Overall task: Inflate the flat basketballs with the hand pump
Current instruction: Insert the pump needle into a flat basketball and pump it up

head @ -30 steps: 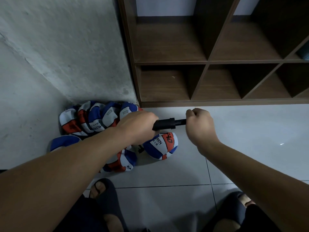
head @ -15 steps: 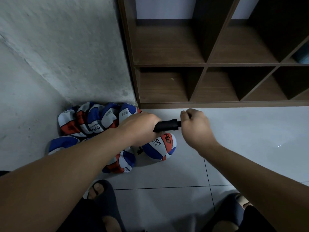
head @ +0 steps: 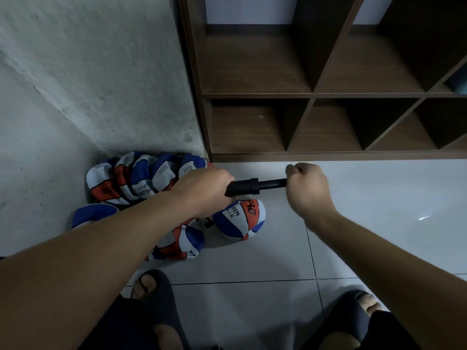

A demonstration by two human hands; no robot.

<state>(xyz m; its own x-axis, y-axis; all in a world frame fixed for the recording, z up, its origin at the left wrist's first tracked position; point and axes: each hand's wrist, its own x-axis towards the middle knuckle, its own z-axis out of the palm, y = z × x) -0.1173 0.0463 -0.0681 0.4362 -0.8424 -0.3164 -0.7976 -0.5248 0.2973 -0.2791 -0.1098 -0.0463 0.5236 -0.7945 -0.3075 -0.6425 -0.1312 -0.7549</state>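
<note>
Ahead, a dark wooden cubby shelf against a rough grey wall, above a pale tiled floor. In the corner, a heap of flat basketballs, red, white and blue. Just right of the heap, a fuller ball on the floor. Above that ball, a black hand pump, lying level. Left hand, grip clenched around the pump's barrel. Right hand, grip fisted on the handle end, the rod partly drawn out.
</note>
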